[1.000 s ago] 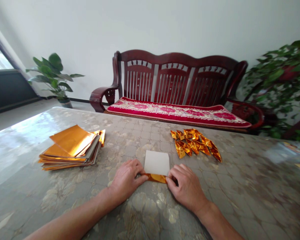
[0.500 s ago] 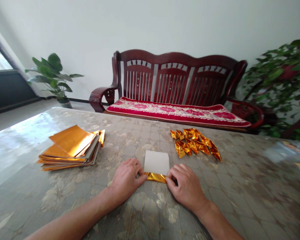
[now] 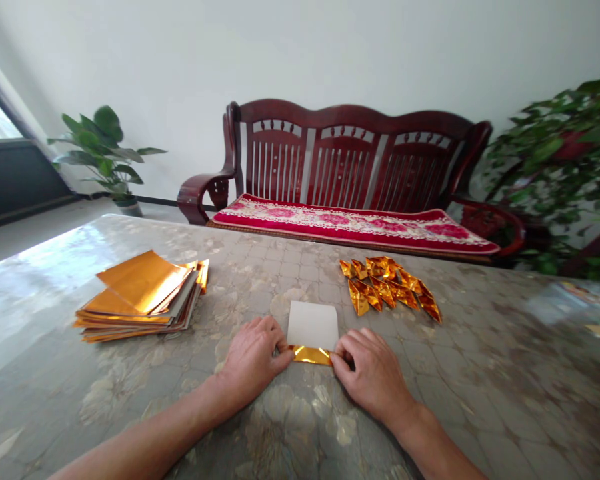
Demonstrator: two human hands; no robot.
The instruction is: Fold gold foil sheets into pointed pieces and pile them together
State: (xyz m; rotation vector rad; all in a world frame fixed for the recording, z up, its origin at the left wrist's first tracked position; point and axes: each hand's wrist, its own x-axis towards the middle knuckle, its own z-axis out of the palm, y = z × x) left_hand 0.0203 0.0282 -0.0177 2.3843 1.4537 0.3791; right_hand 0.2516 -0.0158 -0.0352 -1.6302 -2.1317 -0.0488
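A sheet of gold foil paper point(image 3: 313, 323) lies white side up on the table, its near edge turned over into a narrow gold strip. My left hand point(image 3: 258, 347) is closed on the left end of that strip, thumb and fingers pinching it. At the strip's right end, my right hand point(image 3: 369, 367) pinches the paper in the same way, fingers curled. Beyond my right hand sits a cluster of folded gold paper ingots point(image 3: 387, 283). To the left is a stack of gold foil sheets point(image 3: 140, 293), a few lying askew on top.
The patterned tabletop point(image 3: 260, 267) spreads under everything. A clear plastic bag point(image 3: 570, 303) rests at the right. Behind the table stands a dark red wooden bench point(image 3: 343, 157) with a red floral cushion point(image 3: 355, 222). Potted plants point(image 3: 107, 150) flank it on both sides.
Almost nothing differs. Both hands stay at the ends of the folded strip, and the gleam on the gold has shifted slightly. The whole view has moved a little.
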